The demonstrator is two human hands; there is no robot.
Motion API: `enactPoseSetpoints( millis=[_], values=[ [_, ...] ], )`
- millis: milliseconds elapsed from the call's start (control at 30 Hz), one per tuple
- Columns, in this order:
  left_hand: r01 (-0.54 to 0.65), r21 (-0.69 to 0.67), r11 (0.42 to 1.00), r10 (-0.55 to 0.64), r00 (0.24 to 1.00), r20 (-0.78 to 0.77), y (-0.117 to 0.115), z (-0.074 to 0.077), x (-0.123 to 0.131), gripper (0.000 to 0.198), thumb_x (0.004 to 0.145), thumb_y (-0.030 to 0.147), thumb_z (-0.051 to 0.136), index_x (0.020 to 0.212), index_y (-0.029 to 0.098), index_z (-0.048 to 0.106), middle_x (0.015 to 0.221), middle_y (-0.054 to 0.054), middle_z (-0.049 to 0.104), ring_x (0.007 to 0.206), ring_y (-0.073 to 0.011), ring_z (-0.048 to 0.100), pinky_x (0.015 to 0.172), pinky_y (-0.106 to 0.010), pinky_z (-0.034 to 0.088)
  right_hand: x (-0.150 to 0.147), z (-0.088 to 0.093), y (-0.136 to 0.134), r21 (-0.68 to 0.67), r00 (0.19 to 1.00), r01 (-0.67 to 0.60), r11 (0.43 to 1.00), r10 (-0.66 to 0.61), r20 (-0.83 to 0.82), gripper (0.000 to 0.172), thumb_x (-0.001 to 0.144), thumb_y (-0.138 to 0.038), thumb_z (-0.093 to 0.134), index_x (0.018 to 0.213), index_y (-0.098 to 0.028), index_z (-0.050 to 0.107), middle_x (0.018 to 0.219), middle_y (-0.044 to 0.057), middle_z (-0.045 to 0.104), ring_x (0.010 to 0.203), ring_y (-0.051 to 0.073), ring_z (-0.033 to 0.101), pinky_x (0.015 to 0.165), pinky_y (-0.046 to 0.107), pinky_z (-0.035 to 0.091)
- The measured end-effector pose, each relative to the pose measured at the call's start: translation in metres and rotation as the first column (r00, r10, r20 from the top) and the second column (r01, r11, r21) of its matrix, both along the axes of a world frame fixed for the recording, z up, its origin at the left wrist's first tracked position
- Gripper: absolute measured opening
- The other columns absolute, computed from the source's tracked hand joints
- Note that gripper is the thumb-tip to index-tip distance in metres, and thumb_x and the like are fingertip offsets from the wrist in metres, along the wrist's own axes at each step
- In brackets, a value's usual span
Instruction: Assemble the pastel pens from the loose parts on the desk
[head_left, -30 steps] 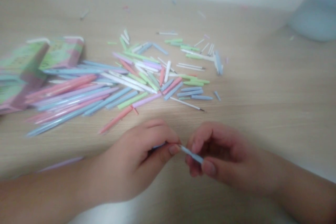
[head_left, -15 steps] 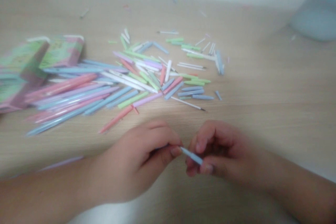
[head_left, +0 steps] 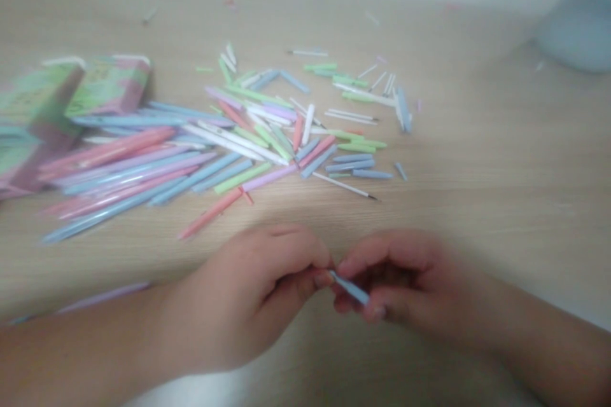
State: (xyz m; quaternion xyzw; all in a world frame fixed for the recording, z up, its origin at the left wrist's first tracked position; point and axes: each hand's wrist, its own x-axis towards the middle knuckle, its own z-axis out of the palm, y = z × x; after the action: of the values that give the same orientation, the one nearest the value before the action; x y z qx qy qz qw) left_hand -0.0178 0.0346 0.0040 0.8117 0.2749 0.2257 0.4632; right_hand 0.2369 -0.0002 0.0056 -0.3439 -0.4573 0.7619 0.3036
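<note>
My left hand and my right hand meet low in the middle, above the wooden table. Both are closed in a pinch on a thin blue pen part that runs between their fingertips. The left fingers hide its left end. Beyond the hands lies a heap of pastel pen barrels, with shorter caps and thin white refills scattered to the right of it.
Pink and green boxes lie at the left edge behind the long barrels. A pale blue container stands blurred at the far right. A lilac barrel lies by my left forearm. Small bits dot the far table.
Both hands have drawn slightly closer together on the blue part and sit a little lower in view. The camera has tipped slightly, shifting the heap up.
</note>
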Motion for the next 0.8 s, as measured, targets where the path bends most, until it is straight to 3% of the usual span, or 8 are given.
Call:
enactPoseSetpoints(
  millis=[167, 267, 400, 467, 533, 633, 700, 800],
  values=[
    [-0.053, 0.002, 0.999, 0.053, 0.999, 0.011, 0.0, 0.0, 0.001, 0.016, 0.1, 0.009, 0.06, 0.096, 0.023, 0.068, 0.088, 0.004, 0.071, 0.081, -0.0081, 0.066, 0.073, -0.016, 0.05, -0.002, -0.001, -0.001, 0.055, 0.998, -0.009, 0.998, 0.006, 0.055, 0.022, 0.093, -0.023, 0.084, 0.114, -0.024, 0.079, 0.101, 0.003, 0.082, 0.093, 0.015, 0.077, 0.083, 0.027, 0.063],
    [-0.022, -0.05, 0.998, 0.024, 0.999, 0.023, 0.0, 0.002, 0.002, 0.017, 0.101, 0.009, 0.06, 0.097, 0.023, 0.069, 0.089, 0.005, 0.073, 0.08, -0.0075, 0.068, 0.072, -0.015, 0.051, 0.0, -0.005, 0.001, 0.228, 0.998, -0.046, 0.973, 0.036, 0.05, 0.035, 0.095, -0.018, 0.081, 0.127, -0.03, 0.078, 0.107, 0.003, 0.081, 0.095, 0.014, 0.076, 0.083, 0.024, 0.063],
    [-0.01, -0.082, 0.997, 0.012, 1.0, 0.023, 0.0, 0.002, 0.003, 0.014, 0.102, 0.013, 0.06, 0.099, 0.023, 0.07, 0.091, 0.003, 0.075, 0.082, -0.0092, 0.069, 0.074, -0.017, 0.054, 0.003, -0.01, 0.004, 0.56, 0.993, -0.101, 0.822, 0.045, 0.113, 0.053, 0.094, -0.012, 0.08, 0.142, -0.031, 0.07, 0.108, 0.003, 0.079, 0.093, 0.014, 0.075, 0.081, 0.022, 0.061],
    [-0.026, -0.075, 0.997, 0.028, 0.999, 0.03, -0.001, 0.001, 0.002, 0.015, 0.102, 0.014, 0.061, 0.109, 0.024, 0.07, 0.097, 0.002, 0.076, 0.088, -0.0115, 0.071, 0.079, -0.02, 0.056, 0.004, -0.009, 0.006, 0.654, 0.986, -0.119, 0.747, 0.014, 0.164, 0.054, 0.093, -0.013, 0.08, 0.143, -0.029, 0.069, 0.109, 0.004, 0.079, 0.096, 0.016, 0.075, 0.085, 0.025, 0.06],
    [-0.027, -0.082, 0.996, 0.031, 0.999, 0.045, -0.003, -0.001, -0.001, 0.019, 0.102, 0.015, 0.062, 0.116, 0.026, 0.069, 0.103, 0.001, 0.076, 0.093, -0.0135, 0.071, 0.084, -0.022, 0.057, 0.003, -0.005, 0.006, 0.694, 0.98, -0.129, 0.708, -0.017, 0.199, 0.05, 0.095, -0.013, 0.078, 0.142, -0.029, 0.068, 0.11, 0.005, 0.079, 0.1, 0.018, 0.075, 0.088, 0.028, 0.06],
    [-0.035, -0.123, 0.992, 0.042, 0.998, 0.051, -0.007, -0.004, -0.006, 0.024, 0.104, 0.021, 0.061, 0.126, 0.027, 0.062, 0.098, 0.0, 0.071, 0.085, -0.0142, 0.067, 0.074, -0.023, 0.057, 0.001, 0.0, 0.005, 0.729, 0.978, -0.107, 0.676, -0.062, 0.201, 0.041, 0.097, -0.017, 0.077, 0.136, -0.028, 0.07, 0.111, 0.006, 0.078, 0.097, 0.017, 0.075, 0.085, 0.027, 0.06],
    [-0.112, -0.19, 0.975, 0.132, 0.986, 0.097, -0.009, -0.008, -0.008, 0.027, 0.107, 0.024, 0.055, 0.134, 0.029, 0.054, 0.095, 0.0, 0.064, 0.078, -0.0133, 0.062, 0.068, -0.022, 0.055, -0.001, 0.002, 0.004, 0.748, 0.972, -0.11, 0.654, -0.085, 0.218, 0.035, 0.098, -0.019, 0.076, 0.132, -0.027, 0.071, 0.11, 0.006, 0.077, 0.094, 0.016, 0.074, 0.082, 0.025, 0.061],
    [-0.206, -0.383, 0.901, 0.311, 0.92, 0.237, -0.008, -0.013, -0.005, 0.016, 0.112, 0.021, 0.045, 0.124, 0.031, 0.05, 0.097, 0.002, 0.062, 0.081, -0.0113, 0.064, 0.073, -0.022, 0.058, -0.003, 0.003, 0.004, 0.772, 0.96, -0.168, 0.613, -0.076, 0.27, 0.029, 0.101, -0.019, 0.072, 0.129, -0.024, 0.07, 0.113, 0.008, 0.076, 0.095, 0.016, 0.074, 0.084, 0.025, 0.061]
  ],
)
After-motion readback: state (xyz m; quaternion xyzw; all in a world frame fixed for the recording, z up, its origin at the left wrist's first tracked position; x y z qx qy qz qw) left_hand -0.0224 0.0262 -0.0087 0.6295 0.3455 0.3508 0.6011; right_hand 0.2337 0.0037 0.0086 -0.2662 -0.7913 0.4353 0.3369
